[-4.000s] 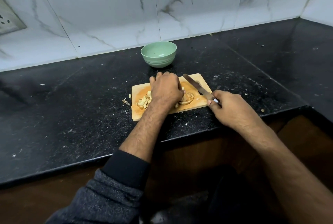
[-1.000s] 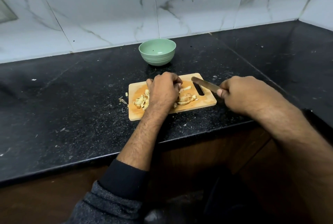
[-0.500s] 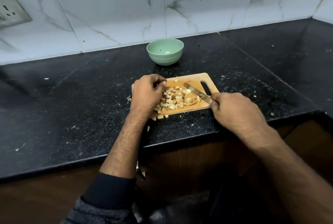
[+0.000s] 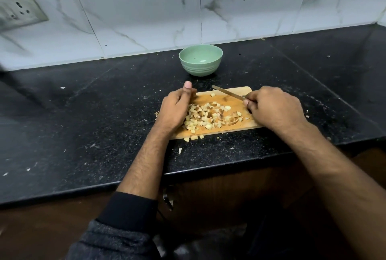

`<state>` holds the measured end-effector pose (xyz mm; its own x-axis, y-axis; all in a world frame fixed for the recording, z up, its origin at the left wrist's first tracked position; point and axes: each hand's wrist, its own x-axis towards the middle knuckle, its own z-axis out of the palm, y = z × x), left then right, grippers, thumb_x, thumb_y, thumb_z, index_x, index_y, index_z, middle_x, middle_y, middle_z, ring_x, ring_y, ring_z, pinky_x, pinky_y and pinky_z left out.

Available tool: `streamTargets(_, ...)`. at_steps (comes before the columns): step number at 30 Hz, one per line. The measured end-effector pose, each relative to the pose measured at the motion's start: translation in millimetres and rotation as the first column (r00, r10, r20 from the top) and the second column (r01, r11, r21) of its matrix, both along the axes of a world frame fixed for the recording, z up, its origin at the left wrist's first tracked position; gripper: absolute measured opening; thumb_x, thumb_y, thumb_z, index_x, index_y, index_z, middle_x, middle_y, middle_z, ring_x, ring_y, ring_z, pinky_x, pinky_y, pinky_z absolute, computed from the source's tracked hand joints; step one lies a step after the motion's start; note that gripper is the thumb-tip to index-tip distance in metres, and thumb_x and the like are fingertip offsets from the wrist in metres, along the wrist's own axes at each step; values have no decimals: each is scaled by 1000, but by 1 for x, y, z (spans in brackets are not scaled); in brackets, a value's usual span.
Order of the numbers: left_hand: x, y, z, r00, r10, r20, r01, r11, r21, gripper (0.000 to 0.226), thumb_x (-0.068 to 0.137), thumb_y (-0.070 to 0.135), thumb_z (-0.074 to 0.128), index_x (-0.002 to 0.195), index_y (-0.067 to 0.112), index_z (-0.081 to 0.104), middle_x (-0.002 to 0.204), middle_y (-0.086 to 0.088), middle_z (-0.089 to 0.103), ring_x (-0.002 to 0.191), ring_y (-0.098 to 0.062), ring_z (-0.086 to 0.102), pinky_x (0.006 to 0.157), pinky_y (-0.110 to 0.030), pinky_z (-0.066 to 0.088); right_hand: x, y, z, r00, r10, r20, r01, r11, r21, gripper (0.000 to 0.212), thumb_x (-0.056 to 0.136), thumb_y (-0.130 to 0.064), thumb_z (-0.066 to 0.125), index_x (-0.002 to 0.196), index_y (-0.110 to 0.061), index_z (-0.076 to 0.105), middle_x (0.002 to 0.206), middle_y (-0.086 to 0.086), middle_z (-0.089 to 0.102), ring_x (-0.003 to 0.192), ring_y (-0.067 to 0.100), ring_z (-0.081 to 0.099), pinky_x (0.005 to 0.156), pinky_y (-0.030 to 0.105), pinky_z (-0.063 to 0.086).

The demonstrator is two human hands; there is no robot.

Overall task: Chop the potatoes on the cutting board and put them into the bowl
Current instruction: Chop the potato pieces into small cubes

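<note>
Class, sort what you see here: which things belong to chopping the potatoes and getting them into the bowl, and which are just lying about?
Part of the job: potato pieces, cutting board, knife, green bowl, left hand, right hand.

Just there: wall socket, scraps on the counter.

Behind the orange-tan wooden cutting board (image 4: 227, 97) strewn with pale yellow, brown-edged potato pieces (image 4: 208, 116) stands a mint-green bowl (image 4: 200, 61), on a speckled black countertop (image 4: 83, 123) below grey-veined white marble tiles (image 4: 146, 8).

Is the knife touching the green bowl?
Apart. The head view shows bare black counter between the knife tip and the bowl.
</note>
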<state>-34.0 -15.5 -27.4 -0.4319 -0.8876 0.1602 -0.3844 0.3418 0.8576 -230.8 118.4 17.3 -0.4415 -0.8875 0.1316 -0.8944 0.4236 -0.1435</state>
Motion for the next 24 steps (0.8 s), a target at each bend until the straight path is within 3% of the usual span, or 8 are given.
streamTargets(3,4,0,-1,1000,-29,-12,29,999,20,86,92,80,14,132,24,65,130,7,67,121,-7,60,113,-46,42,-7,-7,-3,996,82,-40,-79,994,72,29,103,-49,47,123,-43,67,99,-8,44,107,23,60,76,36,43)
streamTargets(6,6,-1,-3,999,-31,-44,31,999,7,89,90,80,12,132,23,65,130,6,68,119,-6,62,113,-44,43,-13,1,-9,989,147,-23,-144,986,82,31,103,-50,46,127,-43,65,103,-8,48,106,19,56,76,37,49)
streamTargets(11,5,1,-6,991,-127,-53,124,991,-53,76,99,66,12,130,23,67,114,10,74,113,-1,65,112,-41,44,-23,22,-15,984,172,38,-168,981,-95,27,102,-44,52,125,-42,67,106,-11,53,97,10,46,76,38,49)
streamTargets(16,4,3,-10,982,-172,-76,166,983,-83,78,96,71,17,131,21,66,115,8,74,114,-5,66,109,-45,46,-19,32,-7,996,24,91,-4,977,-214,25,102,-43,54,118,-35,71,98,-3,58,97,25,59,79,42,54)
streamTargets(21,5,1,-12,978,-201,-57,195,976,-93,101,81,91,14,128,20,68,122,5,71,116,-3,63,111,-39,44,5,38,-10,985,-47,167,71,987,-145,21,101,-32,55,116,-28,69,102,8,68,93,32,63,83,42,55)
streamTargets(24,4,-1,-13,972,-233,-2,231,965,-124,101,78,93,16,132,24,65,132,6,66,122,-4,59,112,-39,43,23,40,-16,990,-53,128,62,996,-68,29,102,-25,49,129,-29,59,112,13,66,102,37,63,87,47,54)
